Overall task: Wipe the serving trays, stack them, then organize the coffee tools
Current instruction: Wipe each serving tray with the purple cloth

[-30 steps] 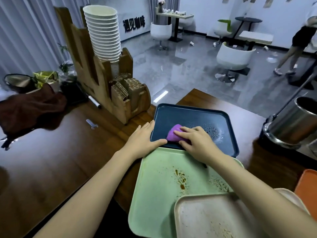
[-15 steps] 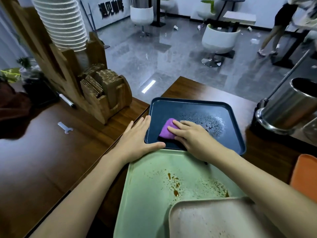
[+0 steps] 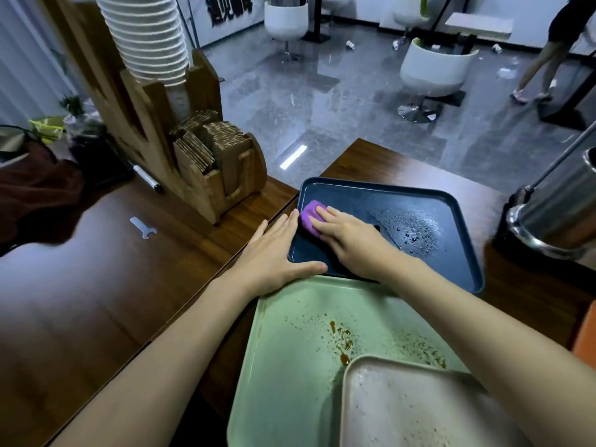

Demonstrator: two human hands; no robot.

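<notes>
A dark blue tray [image 3: 445, 221] lies on the wooden counter, wet with droplets at its right middle. My right hand [image 3: 351, 240] presses a purple cloth [image 3: 310, 217] onto the tray's left part. My left hand [image 3: 274, 253] lies flat against the tray's left rim, thumb on its near edge, fingers spread. In front of it lies a green tray [image 3: 290, 366] with brown coffee stains, and a beige tray [image 3: 403, 411] with speckles overlaps the green one's near right corner.
A wooden organizer [image 3: 206, 175] with stacked white cups [image 3: 148, 33] and cardboard sleeves stands at the left. A small white wrench-shaped tool [image 3: 143, 228] and a marker [image 3: 146, 178] lie on the counter. A steel container [image 3: 554, 214] stands right; an orange tray edge [image 3: 585, 333] shows.
My right hand has slid the purple cloth left and farther along the blue tray. My left hand stays on the tray's left rim. The view has moved closer.
</notes>
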